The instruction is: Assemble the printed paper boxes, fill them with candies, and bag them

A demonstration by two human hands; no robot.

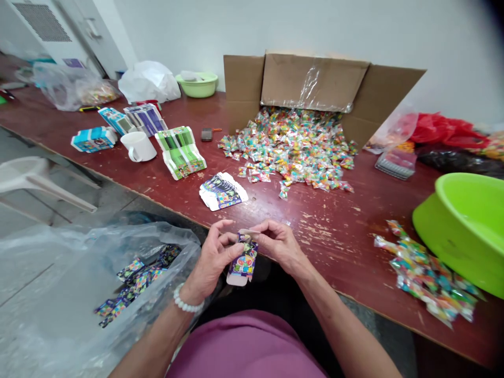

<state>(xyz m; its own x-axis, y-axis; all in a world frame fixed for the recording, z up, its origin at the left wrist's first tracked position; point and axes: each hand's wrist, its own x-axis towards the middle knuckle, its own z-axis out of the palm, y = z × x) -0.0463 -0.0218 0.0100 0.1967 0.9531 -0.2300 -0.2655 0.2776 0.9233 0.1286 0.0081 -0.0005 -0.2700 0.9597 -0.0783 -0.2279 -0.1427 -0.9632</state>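
We've got the box (243,260) pinched in both hands, left hand (212,260) round its body, right hand (277,244) on the top flap, just off the table (315,220) edge w/ bag (79,283) beside; flap could crease if forced.

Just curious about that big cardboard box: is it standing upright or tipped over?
Tipped over. The box lies on its side on the table, flaps spread, with wrapped candies spilling from its mouth.

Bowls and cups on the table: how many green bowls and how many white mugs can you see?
Green bowls: 2, one small at the back and one big at the right
White mugs: 1
Total: 3
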